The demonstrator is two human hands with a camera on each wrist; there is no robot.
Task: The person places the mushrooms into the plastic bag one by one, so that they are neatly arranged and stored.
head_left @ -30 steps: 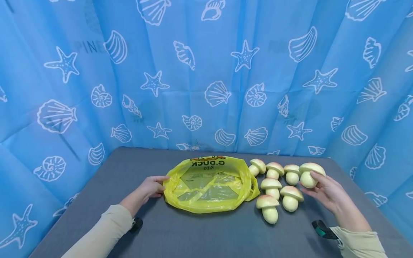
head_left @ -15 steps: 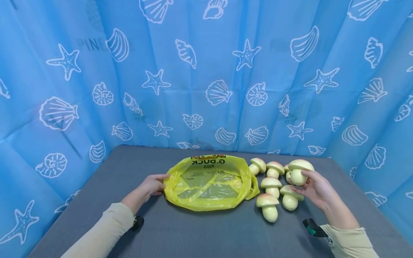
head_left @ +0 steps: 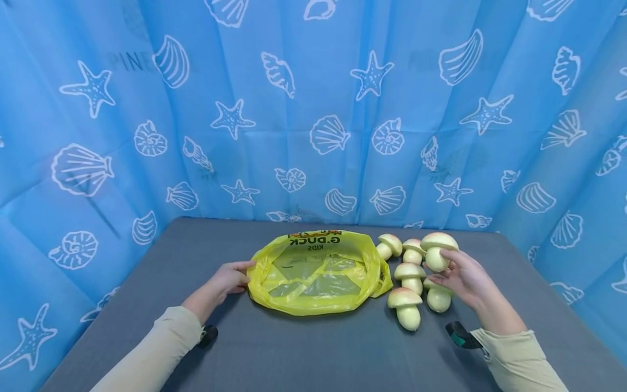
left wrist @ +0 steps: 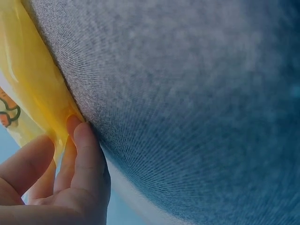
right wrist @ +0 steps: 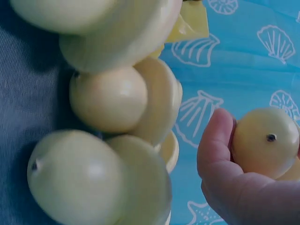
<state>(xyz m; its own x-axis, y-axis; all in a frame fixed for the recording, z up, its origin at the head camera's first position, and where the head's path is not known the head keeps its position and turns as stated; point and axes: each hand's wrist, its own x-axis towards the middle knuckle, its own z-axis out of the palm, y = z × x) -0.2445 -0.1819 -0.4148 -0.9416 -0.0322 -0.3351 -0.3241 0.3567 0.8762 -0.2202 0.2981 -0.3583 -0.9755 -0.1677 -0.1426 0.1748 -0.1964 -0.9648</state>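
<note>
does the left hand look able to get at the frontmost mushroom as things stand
Probably not directly: the left hand pinches the yellow bag by its left edge, and the bag spreads between that hand and the frontmost mushroom.

The right hand point(head_left: 466, 281) has moved its mushroom point(head_left: 434, 257) nearer the bag point(head_left: 312, 307).

Plastic bag point(head_left: 313, 309), centre of frame: thin, glossy film, semi-translucent, creased, catching bright highlights. Toy mushrooms point(head_left: 408, 317), right of centre: smooth skin, soft satin sheen; exact material cannot be told. Table cover point(head_left: 294, 354), lower half: matt woven cloth, finely ribbed in left wrist view. Curtain point(head_left: 294, 120), upper half: thin, smooth, slightly see-through sheet, faint sheen. Left sleeve point(head_left: 152, 348), lower left: soft matt cloth, lightly wrinkled.
</note>
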